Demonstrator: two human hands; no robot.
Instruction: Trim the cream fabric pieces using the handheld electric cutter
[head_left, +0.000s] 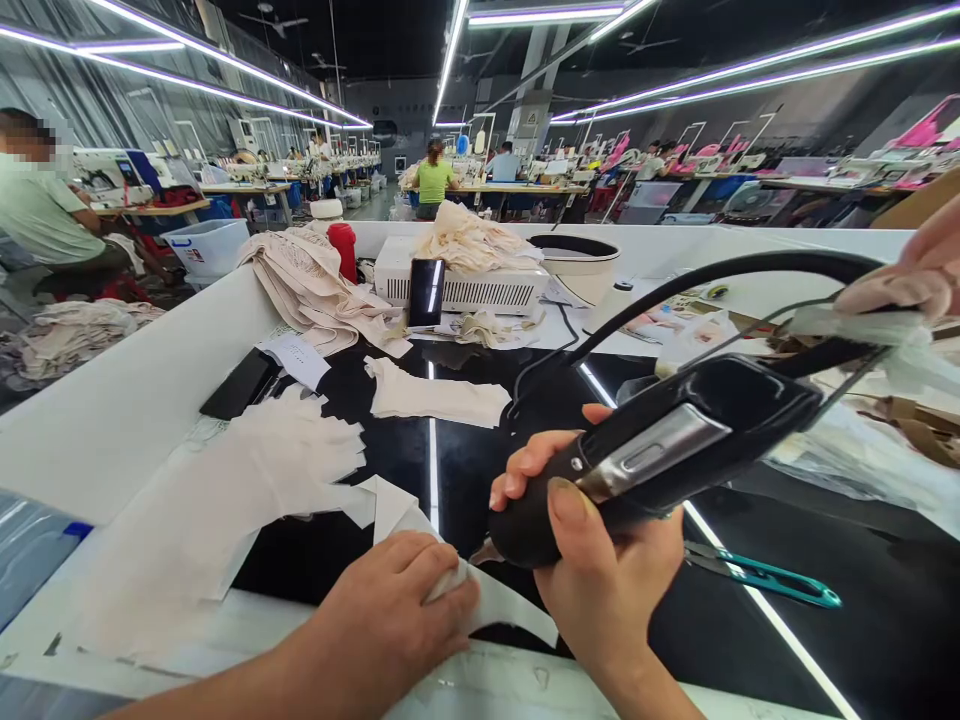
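Left hand (397, 612) pins the white fabric piece (514, 608) flat; right hand (600, 585) wraps its fingers round the black tool (675, 440), tip beside left fingers. Likely trimming; keep fabric taut.

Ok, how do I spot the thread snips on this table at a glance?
Start at the glossy black worktable and find the right hand gripping the black corded tool. The thread snips lie flat on the table just right of that hand. They are the only teal-handled thing there, thin and metal-bladed.

Dim factory hall, long ceiling light strips (448, 60), rows of worktables (247, 188).
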